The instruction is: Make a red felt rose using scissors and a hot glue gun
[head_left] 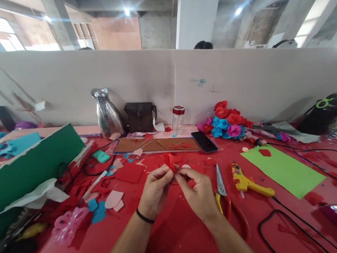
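Both my hands meet over the middle of the red table, closed on one small red paper flower [169, 160]. My left hand [155, 189] pinches it from the left, thumb and fingers together. From the right, my right hand [197, 190] pinches its lower part; the exact grip is hidden between the fingertips. Scissors [220, 182] with red and yellow handles lie just right of my right hand. Beyond them is a yellow hot glue gun [249, 182]. Red paper pieces [131, 172] lie behind and left of my hands.
A bunch of paper roses [228, 122] and a phone [204, 141] lie at the back. Along the partition stand a steel jug [108, 114], a dark bag [141, 117] and a glass bottle [178, 120]. A green board [33, 176] borders the left; cables [282, 213] cross the right.
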A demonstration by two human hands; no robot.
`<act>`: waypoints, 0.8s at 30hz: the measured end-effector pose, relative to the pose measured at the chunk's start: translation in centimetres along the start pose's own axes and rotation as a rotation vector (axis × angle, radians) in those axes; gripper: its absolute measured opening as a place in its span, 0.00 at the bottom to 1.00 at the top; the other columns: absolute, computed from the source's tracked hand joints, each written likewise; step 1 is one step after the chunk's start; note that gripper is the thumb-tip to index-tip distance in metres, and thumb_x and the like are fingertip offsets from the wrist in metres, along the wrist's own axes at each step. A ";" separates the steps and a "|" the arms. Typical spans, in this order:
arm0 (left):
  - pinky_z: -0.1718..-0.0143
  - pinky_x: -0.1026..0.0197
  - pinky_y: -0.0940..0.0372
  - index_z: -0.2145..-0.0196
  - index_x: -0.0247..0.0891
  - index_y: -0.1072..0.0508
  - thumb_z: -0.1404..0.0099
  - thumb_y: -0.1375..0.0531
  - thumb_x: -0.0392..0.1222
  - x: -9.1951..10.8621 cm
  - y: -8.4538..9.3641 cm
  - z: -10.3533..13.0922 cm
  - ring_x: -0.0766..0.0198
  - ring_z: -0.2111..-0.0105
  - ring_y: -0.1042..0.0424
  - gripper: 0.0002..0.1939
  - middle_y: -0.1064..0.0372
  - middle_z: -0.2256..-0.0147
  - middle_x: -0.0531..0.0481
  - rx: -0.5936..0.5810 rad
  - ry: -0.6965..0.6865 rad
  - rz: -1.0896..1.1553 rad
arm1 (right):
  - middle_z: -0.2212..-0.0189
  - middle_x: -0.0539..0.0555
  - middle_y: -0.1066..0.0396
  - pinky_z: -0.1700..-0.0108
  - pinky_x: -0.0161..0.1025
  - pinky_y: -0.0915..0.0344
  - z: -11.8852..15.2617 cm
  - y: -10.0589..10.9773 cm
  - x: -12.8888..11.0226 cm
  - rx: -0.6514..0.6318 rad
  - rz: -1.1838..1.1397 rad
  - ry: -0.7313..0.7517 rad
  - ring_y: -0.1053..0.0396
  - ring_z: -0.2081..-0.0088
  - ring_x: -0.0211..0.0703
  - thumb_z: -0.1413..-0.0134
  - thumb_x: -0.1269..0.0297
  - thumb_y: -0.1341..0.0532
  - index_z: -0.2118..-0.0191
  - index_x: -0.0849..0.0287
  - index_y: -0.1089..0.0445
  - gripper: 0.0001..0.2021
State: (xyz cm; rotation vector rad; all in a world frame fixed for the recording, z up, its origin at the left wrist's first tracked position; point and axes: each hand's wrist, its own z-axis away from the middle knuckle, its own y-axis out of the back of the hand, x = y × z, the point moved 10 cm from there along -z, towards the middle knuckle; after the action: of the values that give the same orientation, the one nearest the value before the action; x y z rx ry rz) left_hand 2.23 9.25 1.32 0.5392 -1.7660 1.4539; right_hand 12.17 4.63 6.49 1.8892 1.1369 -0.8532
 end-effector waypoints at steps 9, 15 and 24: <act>0.65 0.65 0.38 0.77 0.35 0.21 0.53 0.30 0.41 1.2 0.1 0.0 0.67 0.69 0.33 0.07 0.30 0.73 0.50 0.029 -0.100 -0.137 | 0.67 0.54 0.22 0.64 0.38 0.33 -0.2 -0.1 0.4 -0.012 0.067 0.018 0.28 0.68 0.43 0.45 0.64 0.43 0.65 0.56 0.24 0.09; 0.64 0.64 0.37 0.75 0.35 0.21 0.53 0.30 0.42 0.6 -0.1 0.1 0.66 0.69 0.32 0.08 0.29 0.73 0.50 0.033 -0.076 -0.112 | 0.68 0.54 0.22 0.64 0.38 0.32 -0.1 0.1 0.4 0.015 0.082 0.010 0.28 0.68 0.43 0.45 0.64 0.43 0.66 0.56 0.25 0.09; 0.65 0.65 0.37 0.74 0.36 0.21 0.53 0.31 0.42 -0.1 -0.3 0.1 0.67 0.71 0.31 0.08 0.27 0.74 0.50 0.021 -0.063 -0.038 | 0.67 0.55 0.22 0.64 0.37 0.32 0.4 0.1 0.9 0.073 0.119 0.021 0.27 0.68 0.43 0.45 0.62 0.41 0.67 0.56 0.24 0.08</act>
State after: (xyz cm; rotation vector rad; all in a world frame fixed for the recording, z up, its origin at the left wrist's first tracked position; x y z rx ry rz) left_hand 2.44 9.10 1.44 0.6321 -1.7811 1.4454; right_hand 12.51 4.63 5.59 2.0083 1.0075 -0.8202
